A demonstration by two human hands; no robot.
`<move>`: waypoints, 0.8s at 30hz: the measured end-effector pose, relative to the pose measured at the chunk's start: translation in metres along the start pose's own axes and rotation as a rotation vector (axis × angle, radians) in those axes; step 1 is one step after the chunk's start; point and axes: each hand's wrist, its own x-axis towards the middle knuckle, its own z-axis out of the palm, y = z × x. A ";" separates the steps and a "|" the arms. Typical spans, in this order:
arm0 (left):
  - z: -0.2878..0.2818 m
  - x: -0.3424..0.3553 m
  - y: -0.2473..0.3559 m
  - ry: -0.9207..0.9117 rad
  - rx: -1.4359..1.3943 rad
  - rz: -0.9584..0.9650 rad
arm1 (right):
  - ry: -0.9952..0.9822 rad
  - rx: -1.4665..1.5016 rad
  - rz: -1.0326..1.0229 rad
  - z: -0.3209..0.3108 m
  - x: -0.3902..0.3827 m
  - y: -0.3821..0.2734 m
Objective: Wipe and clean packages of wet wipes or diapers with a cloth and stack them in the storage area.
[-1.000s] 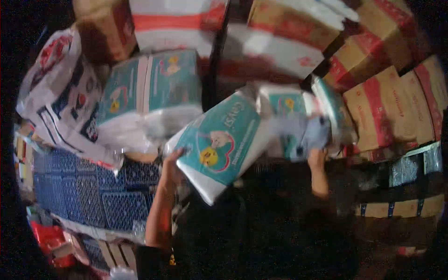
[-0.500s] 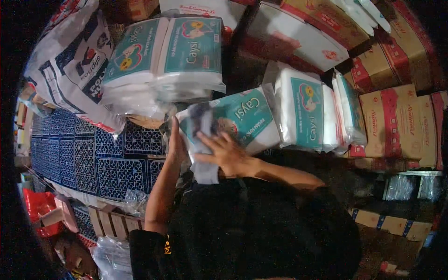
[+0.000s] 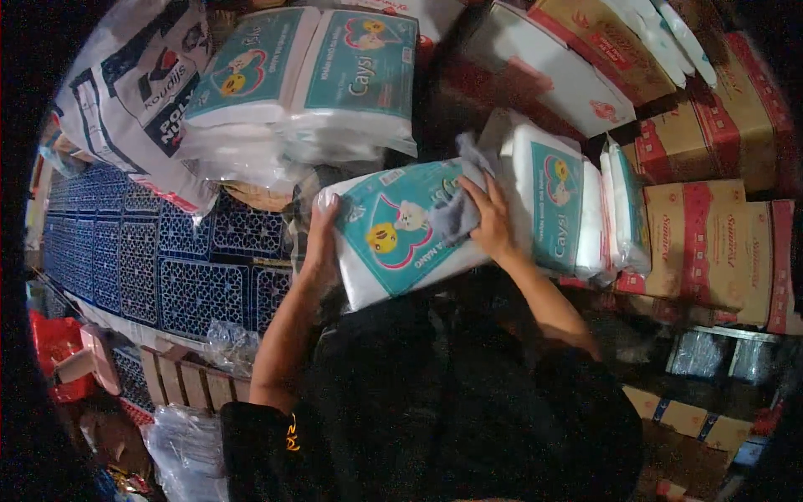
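A plastic-wrapped pack of dry wipes [image 3: 393,226] with a teal label and cartoon animals lies in front of my body, slightly tilted. My left hand [image 3: 321,238] grips its left end, thumb on top and the other fingers mostly hidden. Over the pack's right part, my right hand [image 3: 492,219] presses a crumpled grey cloth [image 3: 457,213] onto the label, its fingers bent around the fabric. Just right of it stand more packs of wipes [image 3: 556,197]. Farther off to the left, a stack of similar packs [image 3: 360,75] sits with labels facing up.
A large white printed sack [image 3: 138,100] leans at the far left above dark blue plastic crates [image 3: 125,268]. Brown and red cartons [image 3: 698,243] are piled on the right, with a white carton [image 3: 544,75] behind. Clear plastic bags [image 3: 188,452] lie at lower left.
My right hand and the grey cloth have moved right across the pack, uncovering the cartoon part of its label. My left hand remains at the left end.
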 end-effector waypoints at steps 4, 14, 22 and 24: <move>0.010 -0.002 0.005 0.104 0.155 0.130 | -0.103 -0.021 0.003 -0.022 -0.056 -0.003; 0.023 -0.005 0.019 -0.014 0.113 -0.150 | -0.440 -0.191 -0.665 0.011 -0.041 -0.062; -0.029 0.010 0.000 0.024 0.080 -0.019 | -0.222 -0.054 -0.716 0.071 0.034 -0.113; -0.008 0.007 0.003 -0.072 0.101 0.051 | -0.105 0.010 -0.592 0.070 0.037 -0.093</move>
